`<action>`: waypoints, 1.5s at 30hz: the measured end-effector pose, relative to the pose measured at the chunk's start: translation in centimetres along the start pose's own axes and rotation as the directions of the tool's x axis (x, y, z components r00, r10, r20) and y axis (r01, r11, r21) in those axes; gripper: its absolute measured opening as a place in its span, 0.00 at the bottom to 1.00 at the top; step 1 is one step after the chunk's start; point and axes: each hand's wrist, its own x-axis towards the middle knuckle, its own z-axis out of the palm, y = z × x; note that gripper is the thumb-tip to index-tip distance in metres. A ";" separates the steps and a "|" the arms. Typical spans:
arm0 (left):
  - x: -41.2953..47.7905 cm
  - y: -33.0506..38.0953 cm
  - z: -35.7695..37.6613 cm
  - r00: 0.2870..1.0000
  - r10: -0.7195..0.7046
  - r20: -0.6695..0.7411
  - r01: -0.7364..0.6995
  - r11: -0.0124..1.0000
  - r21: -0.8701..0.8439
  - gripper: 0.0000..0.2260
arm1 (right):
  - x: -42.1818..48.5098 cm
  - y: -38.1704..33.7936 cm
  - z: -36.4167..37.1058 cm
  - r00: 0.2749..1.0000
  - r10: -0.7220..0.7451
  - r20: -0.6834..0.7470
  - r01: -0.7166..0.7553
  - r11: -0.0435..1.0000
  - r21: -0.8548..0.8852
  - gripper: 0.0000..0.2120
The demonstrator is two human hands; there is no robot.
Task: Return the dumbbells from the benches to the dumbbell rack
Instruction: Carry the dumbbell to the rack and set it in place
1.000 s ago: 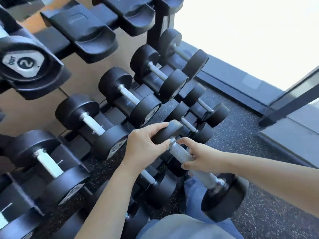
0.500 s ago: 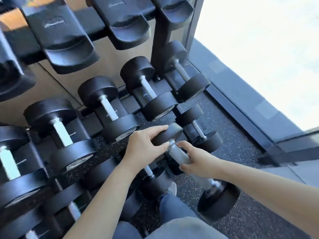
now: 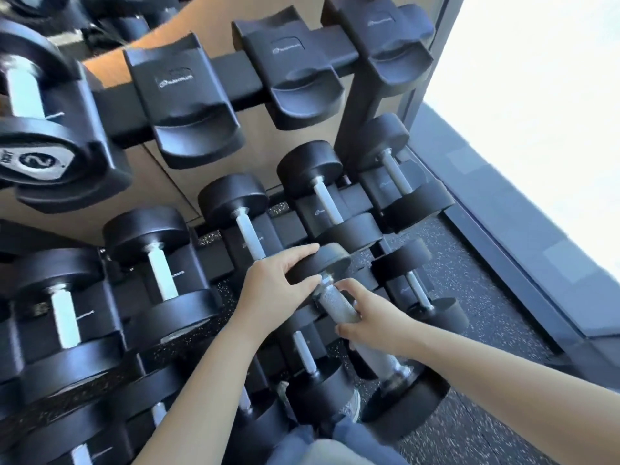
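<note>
1. Head view: left hand [image 3: 271,290] cups the dumbbell [image 3: 339,307] at its far head; right hand [image 3: 372,317] wraps the handle.
2. Step: racking. Dumbbell hangs above the rack [image 3: 355,95] bottom row.
3. Next, judged: lower into the free cradle beneath the grip.

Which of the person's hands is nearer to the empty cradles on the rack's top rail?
Left. The left hand grips the far head of the held dumbbell, below the empty cradles. The right hand holds the handle, lower and farther away.
</note>
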 end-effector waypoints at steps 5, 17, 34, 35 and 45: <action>2.1 0.2 -3.7 0.990 0.072 -0.122 -0.069 0.997 0.023 0.18 | 2.2 -4.4 -0.2 0.997 -0.022 -0.073 0.029 0.996 0.084 0.26; 4.8 -0.6 -14.5 0.873 0.484 -0.056 -0.350 0.704 0.619 0.31 | 10.0 -17.9 -4.9 0.946 -0.164 -0.280 0.199 0.975 0.100 0.26; 10.9 -1.2 -19.7 0.870 0.471 -0.143 -0.215 0.624 0.751 0.31 | 21.2 -30.4 -11.2 0.929 -0.165 -0.331 0.239 0.951 0.197 0.25; 11.3 -1.4 -19.9 0.875 0.457 -0.162 -0.188 0.628 0.755 0.31 | 21.8 -30.9 -11.3 0.930 -0.161 -0.329 0.237 0.950 0.206 0.26; 15.5 -3.5 -21.8 0.906 0.381 -0.184 -0.044 0.516 0.855 0.27 | 26.6 -33.5 -12.3 0.932 -0.174 -0.319 0.210 0.975 0.080 0.28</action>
